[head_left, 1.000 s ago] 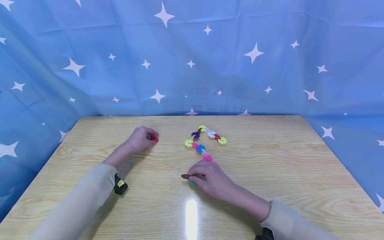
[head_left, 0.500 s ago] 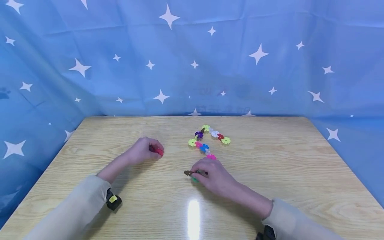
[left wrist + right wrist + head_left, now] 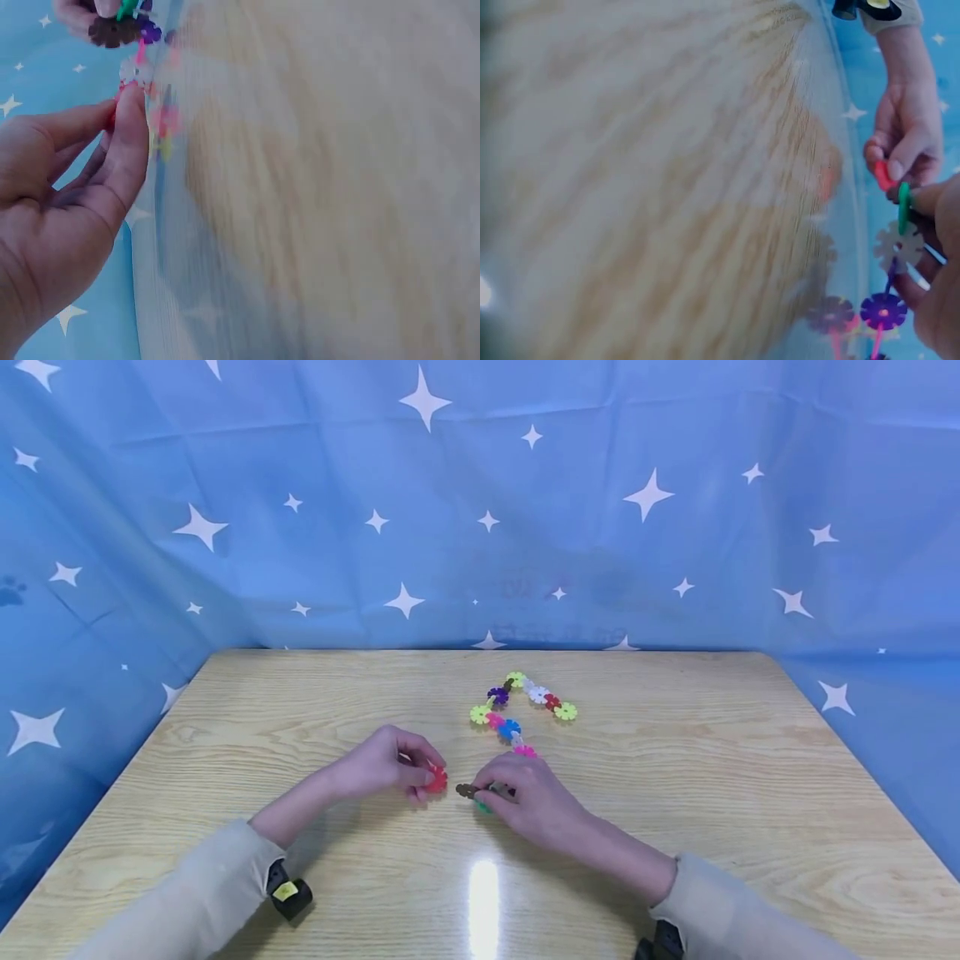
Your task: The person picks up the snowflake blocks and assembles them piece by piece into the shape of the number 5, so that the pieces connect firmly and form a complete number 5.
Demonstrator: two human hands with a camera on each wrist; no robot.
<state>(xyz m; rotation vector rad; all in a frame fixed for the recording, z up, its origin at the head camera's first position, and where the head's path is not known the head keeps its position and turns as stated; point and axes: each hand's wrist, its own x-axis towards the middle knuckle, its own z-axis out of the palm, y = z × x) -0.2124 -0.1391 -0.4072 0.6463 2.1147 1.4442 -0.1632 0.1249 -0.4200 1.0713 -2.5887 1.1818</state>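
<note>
My left hand (image 3: 386, 764) pinches a red snowflake disc (image 3: 437, 780), a flat round plastic piece with notched edges, between thumb and fingers. Just to its right, my right hand (image 3: 536, 797) pinches the near end of a chain of such discs. A brown disc (image 3: 466, 791) sticks out from the fingertips towards the red one, a narrow gap apart. Beside it are a green disc (image 3: 904, 204), a whitish disc (image 3: 898, 246) and a purple disc (image 3: 883, 310), best seen in the right wrist view. The palm covers part of this end in the head view.
Beyond the right hand, the chain zigzags across the wooden table (image 3: 712, 760) through a pink disc (image 3: 526, 751), a blue disc (image 3: 510, 729) and a yellow-green disc (image 3: 480, 715) to another yellow-green disc (image 3: 566, 712). A blue star-patterned cloth (image 3: 337, 560) hangs behind.
My left hand has come nearer and to the right with the red disc, up to the brown disc. The right hand has stayed almost in place, still pinching the chain.
</note>
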